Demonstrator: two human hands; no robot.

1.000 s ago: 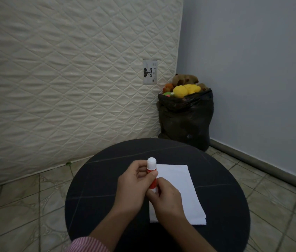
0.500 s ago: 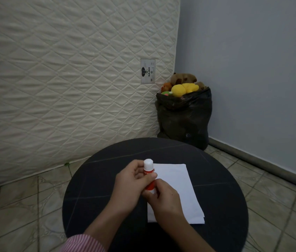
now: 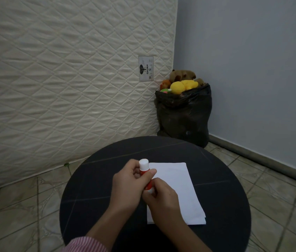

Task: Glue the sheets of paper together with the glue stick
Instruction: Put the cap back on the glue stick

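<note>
Over the round black table [image 3: 92, 193], beside the stacked paper sheets [image 3: 176, 186], the capped glue stick [image 3: 144, 172] is pinched upright by the left hand [image 3: 127, 186] while its base is gripped by the right hand [image 3: 163, 199], apparently for twisting it open.

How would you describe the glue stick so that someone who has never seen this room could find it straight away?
Start at the round black table in front of the quilted mattress. Above it, beside the white sheets of paper, both hands meet: the left hand holds the glue stick near its top, the right hand at its bottom end. It is the only red thing there, a small tube with a white cap.
</note>
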